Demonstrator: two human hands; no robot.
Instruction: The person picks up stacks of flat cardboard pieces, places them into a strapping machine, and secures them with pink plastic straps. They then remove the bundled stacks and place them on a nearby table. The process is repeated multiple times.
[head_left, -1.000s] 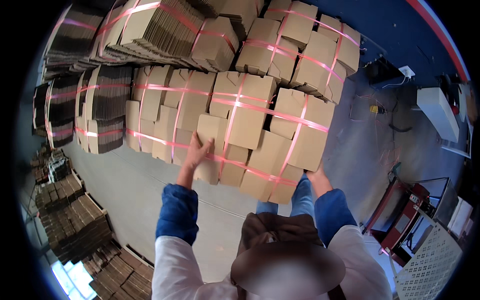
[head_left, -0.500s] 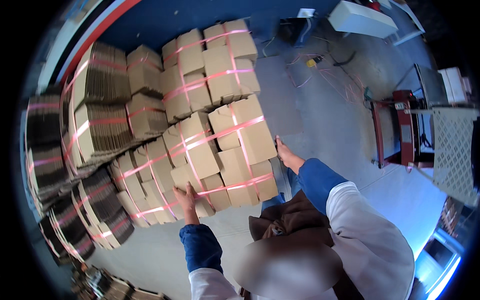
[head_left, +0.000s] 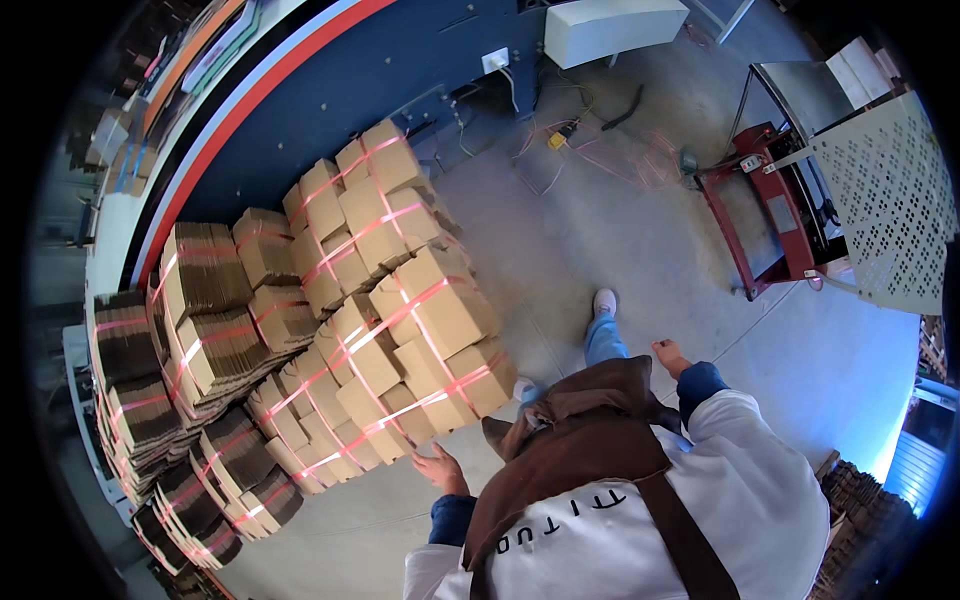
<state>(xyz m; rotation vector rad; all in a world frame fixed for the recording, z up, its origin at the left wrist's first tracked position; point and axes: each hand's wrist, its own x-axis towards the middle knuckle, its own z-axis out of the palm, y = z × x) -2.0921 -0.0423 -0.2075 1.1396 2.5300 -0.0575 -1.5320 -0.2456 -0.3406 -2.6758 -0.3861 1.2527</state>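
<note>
Strapped bundles of folded brown cardboard [head_left: 432, 300] stand stacked at the left, bound with shiny pink straps [head_left: 440, 395]. My left hand [head_left: 440, 470] is just off the near lower corner of the front bundle. Its fingers are spread and it holds nothing; whether a fingertip brushes the cardboard I cannot tell. My right hand [head_left: 670, 357] hangs over the floor, well right of the bundles. It is empty, its fingers loosely apart.
A blue machine wall [head_left: 300, 140] with a red and white edge rises behind the stack. At the right stand a red strapping machine frame [head_left: 785, 215] and a perforated panel [head_left: 890, 200]. Cables and pink strap scraps [head_left: 655, 155] lie on the floor. More cardboard [head_left: 870, 510] is stacked at the lower right.
Both hands have come off the front bundle: the left drew back toward me, the right moved right and away. My view has shifted, and the stack now sits lower and further left.
</note>
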